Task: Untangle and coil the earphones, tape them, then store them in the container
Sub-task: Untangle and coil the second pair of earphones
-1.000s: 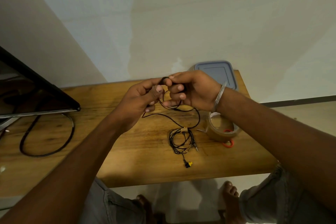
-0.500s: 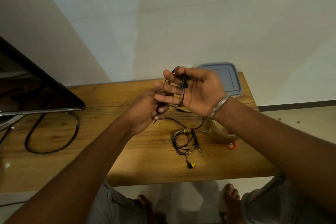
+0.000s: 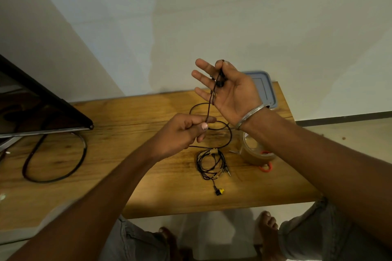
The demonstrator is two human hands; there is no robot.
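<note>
My right hand [image 3: 230,89] is raised palm-up above the table, its thumb pinning the black earbuds [image 3: 220,82] against the fingers, which are spread. The earphone cable [image 3: 211,101] runs down from there to my left hand [image 3: 182,133], which pinches it between thumb and forefinger. The rest of that cable loops loosely on the wooden table [image 3: 148,176]. A second pair of earphones [image 3: 211,163], coiled and taped, lies on the table in front of my hands. The brown tape roll [image 3: 254,150] stands under my right wrist. The grey-lidded container [image 3: 266,89] sits at the table's back right corner.
A dark screen [image 3: 42,110] leans over the table's left end, with a thick black cable [image 3: 55,163] looped below it. A small orange ring [image 3: 266,168] lies by the tape roll. My knees and bare feet show below the table's front edge.
My right hand has risen and turned palm-up with its fingers spread. My left hand has dropped away from it, drawing the cable out straight between the two hands.
</note>
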